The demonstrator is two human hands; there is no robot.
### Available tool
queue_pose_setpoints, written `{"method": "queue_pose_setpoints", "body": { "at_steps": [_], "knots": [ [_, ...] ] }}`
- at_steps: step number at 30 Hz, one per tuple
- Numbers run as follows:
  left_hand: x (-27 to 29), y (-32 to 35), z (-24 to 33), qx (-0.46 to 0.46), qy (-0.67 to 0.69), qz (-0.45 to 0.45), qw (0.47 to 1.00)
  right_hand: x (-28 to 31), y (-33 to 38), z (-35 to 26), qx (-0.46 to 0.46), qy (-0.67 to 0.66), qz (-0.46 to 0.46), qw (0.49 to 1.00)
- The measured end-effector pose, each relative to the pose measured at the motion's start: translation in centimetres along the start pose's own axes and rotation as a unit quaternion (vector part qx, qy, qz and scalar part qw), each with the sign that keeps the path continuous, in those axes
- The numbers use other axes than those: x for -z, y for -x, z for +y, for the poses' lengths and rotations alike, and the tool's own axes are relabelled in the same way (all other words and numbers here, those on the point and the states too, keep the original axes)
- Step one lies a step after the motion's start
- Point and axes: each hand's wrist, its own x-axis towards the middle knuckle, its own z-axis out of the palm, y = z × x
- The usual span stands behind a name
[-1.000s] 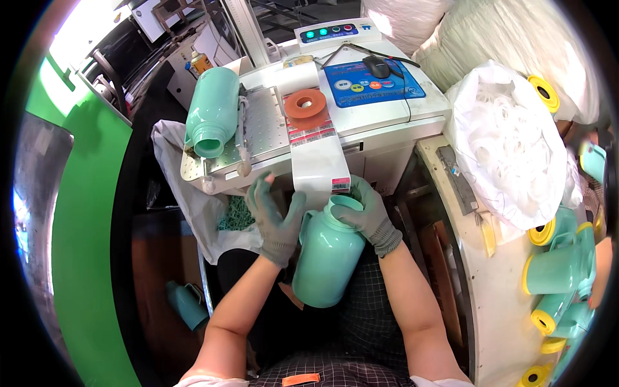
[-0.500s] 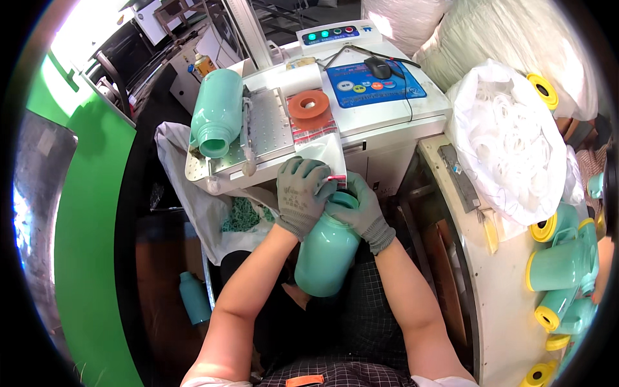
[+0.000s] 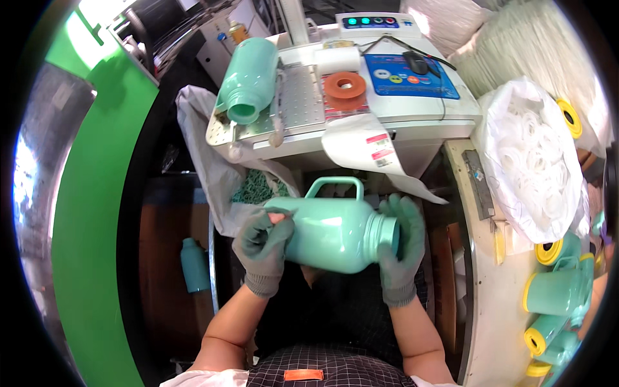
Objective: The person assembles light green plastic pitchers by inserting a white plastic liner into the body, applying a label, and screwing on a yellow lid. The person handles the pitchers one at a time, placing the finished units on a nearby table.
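I hold a mint-green plastic jug body on its side over my lap, handle up and open mouth pointing right. My left hand, in a grey glove, grips its base end. My right hand, also gloved, is wrapped around the mouth end. A second mint-green jug body lies on the perforated white machine table ahead, beside an orange ring.
A blue control panel with a black mouse sits on the machine. A white bag of white rings stands at right, with several green and yellow parts below it. A grey sack hangs left of the machine. A green wall is at left.
The jug stood upright between my hands before; I have since turned it onto its side, mouth to the right, with the left hand moved to its base.
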Motion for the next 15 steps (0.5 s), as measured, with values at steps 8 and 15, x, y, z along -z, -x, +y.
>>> {"method": "queue_pose_setpoints", "body": {
  "at_steps": [8,15],
  "knots": [
    [3.5,6.8,2.5,0.051,0.046,-0.151,0.986,3.1,8.4,-6.1,-0.266,0.207,-0.261,0.905],
    [8.8,5.3,5.2,0.356,0.139,0.029,0.924,0.4,12.3,-4.5,0.055,0.402,-0.303,0.862]
  ]
}}
